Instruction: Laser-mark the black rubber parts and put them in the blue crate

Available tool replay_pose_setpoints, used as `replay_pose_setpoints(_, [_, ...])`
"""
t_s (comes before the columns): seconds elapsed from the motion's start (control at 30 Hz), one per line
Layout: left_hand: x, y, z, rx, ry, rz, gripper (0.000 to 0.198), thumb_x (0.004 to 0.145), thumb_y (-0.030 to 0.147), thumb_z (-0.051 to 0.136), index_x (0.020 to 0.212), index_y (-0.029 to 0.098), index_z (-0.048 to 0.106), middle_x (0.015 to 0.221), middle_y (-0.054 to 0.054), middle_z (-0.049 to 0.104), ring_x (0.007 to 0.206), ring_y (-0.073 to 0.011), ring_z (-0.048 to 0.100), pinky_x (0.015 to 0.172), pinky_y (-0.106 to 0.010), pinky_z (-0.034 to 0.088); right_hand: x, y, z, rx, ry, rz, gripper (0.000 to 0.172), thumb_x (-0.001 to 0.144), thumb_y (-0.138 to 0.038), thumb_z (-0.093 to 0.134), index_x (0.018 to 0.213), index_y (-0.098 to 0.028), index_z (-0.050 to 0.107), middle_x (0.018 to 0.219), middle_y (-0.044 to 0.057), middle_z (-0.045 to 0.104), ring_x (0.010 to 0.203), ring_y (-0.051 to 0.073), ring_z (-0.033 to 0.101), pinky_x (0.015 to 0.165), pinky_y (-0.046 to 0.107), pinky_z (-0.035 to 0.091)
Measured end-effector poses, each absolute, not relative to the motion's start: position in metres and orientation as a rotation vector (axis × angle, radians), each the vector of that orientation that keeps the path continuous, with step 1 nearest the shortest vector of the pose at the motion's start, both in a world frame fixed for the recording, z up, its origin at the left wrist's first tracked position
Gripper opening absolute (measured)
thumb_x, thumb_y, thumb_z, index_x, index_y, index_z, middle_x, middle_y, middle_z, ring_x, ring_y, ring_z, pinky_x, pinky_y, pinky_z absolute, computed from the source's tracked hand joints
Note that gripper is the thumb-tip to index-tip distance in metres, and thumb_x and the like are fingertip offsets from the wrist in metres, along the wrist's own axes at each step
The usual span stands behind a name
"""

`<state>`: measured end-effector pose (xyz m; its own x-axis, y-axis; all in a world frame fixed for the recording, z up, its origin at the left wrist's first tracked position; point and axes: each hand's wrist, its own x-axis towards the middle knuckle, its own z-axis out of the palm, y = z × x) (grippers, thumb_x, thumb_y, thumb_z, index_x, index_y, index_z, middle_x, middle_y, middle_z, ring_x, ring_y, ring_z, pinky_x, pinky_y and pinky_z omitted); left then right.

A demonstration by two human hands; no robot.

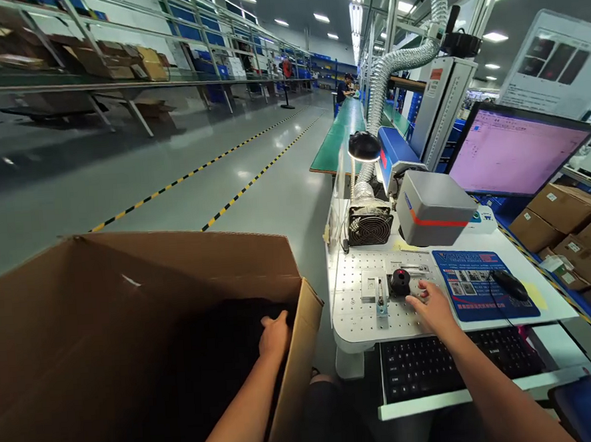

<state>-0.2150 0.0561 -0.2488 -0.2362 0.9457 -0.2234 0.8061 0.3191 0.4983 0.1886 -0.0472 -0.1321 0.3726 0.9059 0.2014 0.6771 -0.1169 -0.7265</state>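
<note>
My left hand point(275, 335) reaches inside a large open cardboard box point(192, 257), near its right wall. Dark contents lie deep in the box, too shadowed to make out. Most of that hand's fingers are hidden, so what they hold, if anything, does not show. My right hand point(433, 307) is open, thumb and fingers apart, just right of a small black round part point(400, 282). That part sits on a perforated metal plate point(351, 317) against metal stop brackets point(381, 299). A grey machine head point(435, 206) with an orange stripe hangs above it.
A fan point(370, 224) with a silver duct stands behind the plate. Right of my hand are a blue mouse pad point(485, 293), a mouse point(510, 284) and a monitor point(519, 154). A keyboard point(419, 370) occupies the tray below. Cartons point(571, 231) are stacked at the far right.
</note>
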Motion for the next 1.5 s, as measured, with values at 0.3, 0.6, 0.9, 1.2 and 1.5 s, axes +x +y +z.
replay_pose_setpoints(0.3, [-0.256, -0.033, -0.223, 1.081, 2.095, 0.725, 0.068, 0.075, 0.048, 0.070, 0.129, 0.010, 0.056, 0.080, -0.007, 0.062, 0.079, -0.0304, 0.065, 0.067, -0.039, 0.052, 0.212, -0.208, -0.146, -1.649, -1.566, 0.422, 0.022, 0.093, -0.026, 0.052, 0.108, -0.022, 0.067, 0.104, 0.009, 0.072, 0.095, 0.022, 0.068, 0.089, 0.040, 0.056])
replay_pose_setpoints(0.6, [-0.260, -0.143, -0.172, 0.659, 1.873, 1.099, 0.052, 0.062, 0.039, 0.081, 0.102, 0.021, 0.054, 0.084, 0.003, 0.059, 0.058, -0.0106, 0.057, 0.049, -0.021, 0.045, 0.202, -0.245, -0.183, -1.672, -1.727, 0.243, 0.031, 0.091, -0.012, 0.045, 0.112, -0.020, 0.066, 0.106, 0.009, 0.074, 0.100, 0.026, 0.069, 0.090, 0.047, 0.055])
replay_pose_setpoints(0.9, [-0.250, -0.212, -0.129, 0.329, 1.521, 1.302, 0.059, 0.054, 0.029, 0.094, 0.069, 0.022, 0.037, 0.064, 0.008, 0.040, 0.054, -0.0099, 0.047, 0.047, -0.022, 0.043, 0.202, -0.252, -0.168, -1.595, -1.695, 0.222, 0.023, 0.096, -0.020, 0.049, 0.112, -0.021, 0.066, 0.106, 0.010, 0.074, 0.101, 0.027, 0.069, 0.093, 0.050, 0.055])
replay_pose_setpoints(1.2, [-0.175, -0.274, -0.103, 0.140, 0.922, 0.949, 0.038, 0.080, 0.045, 0.082, 0.077, 0.020, 0.054, 0.056, 0.007, 0.028, 0.045, -0.0083, 0.027, 0.041, -0.019, 0.031, 0.153, -0.263, -0.106, -1.260, -1.824, 0.860, 0.031, 0.093, -0.033, 0.064, 0.123, -0.024, 0.062, 0.115, 0.009, 0.068, 0.107, 0.022, 0.065, 0.095, 0.040, 0.056])
replay_pose_setpoints(1.5, [-0.122, -0.297, -0.131, 0.146, 0.779, 0.792, 0.045, 0.071, 0.047, 0.089, 0.089, 0.017, 0.061, 0.066, 0.007, 0.039, 0.046, -0.0025, 0.020, 0.040, -0.013, 0.021, 0.120, -0.279, -0.086, -1.121, -1.901, 1.268, 0.098, 0.070, -0.046, 0.088, 0.153, -0.027, 0.041, 0.155, 0.014, 0.044, 0.143, 0.030, 0.045, 0.119, 0.049, 0.038])
